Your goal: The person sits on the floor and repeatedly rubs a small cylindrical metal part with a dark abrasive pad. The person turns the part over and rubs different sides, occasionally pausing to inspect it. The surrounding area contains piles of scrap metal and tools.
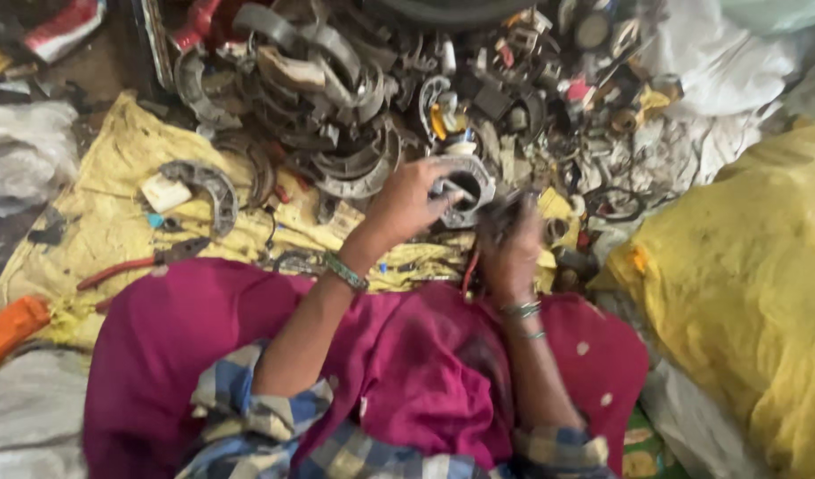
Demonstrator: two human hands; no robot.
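Observation:
My left hand [405, 202] grips a grey metal ring-shaped part [467, 189] from its left side. My right hand [510, 239] is closed just right of and below the ring, on a dark tool or piece that is blurred; whether it touches the ring is hard to tell. Both wrists carry bangles. The hands work above my lap, which is covered in magenta cloth [203, 337]. Checked sleeves show at the bottom.
A heap of curved metal brake shoes and scrap parts [336, 106] fills the ground ahead. A yellow cloth [114, 168] carries one brake shoe [208, 186] and red-handled pliers [132, 264]. A large yellow sack [744, 284] stands at right, white bags [21, 151] at left.

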